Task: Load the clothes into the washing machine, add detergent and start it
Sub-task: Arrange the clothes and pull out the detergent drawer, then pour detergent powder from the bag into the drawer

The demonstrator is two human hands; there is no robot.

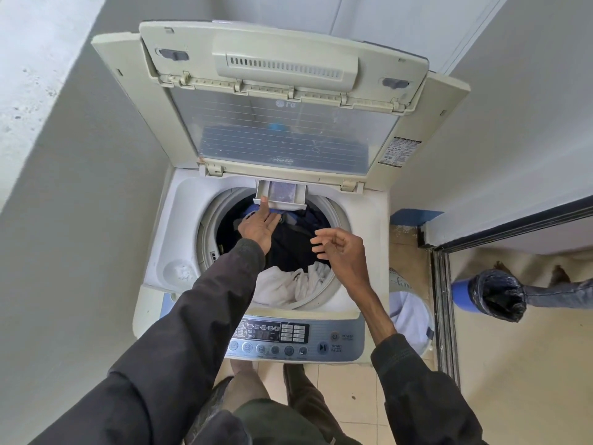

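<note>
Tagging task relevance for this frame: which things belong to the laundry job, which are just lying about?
Job: washing machine, detergent drawer, dark clothes, white clothes, control panel, left hand touching the drawer, right hand, empty.
Lying about: blue bin, door frame, basket.

Two hands (pixel 260 224) (pixel 340 252), one washing machine (pixel 179 220)

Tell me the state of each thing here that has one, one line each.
Lid: open, raised.
Detergent drawer: pulled out.
Drum: loaded with dark and white clothes.
Left hand: open, fingers touching the drawer front.
Right hand: open, empty, above the clothes.
</note>
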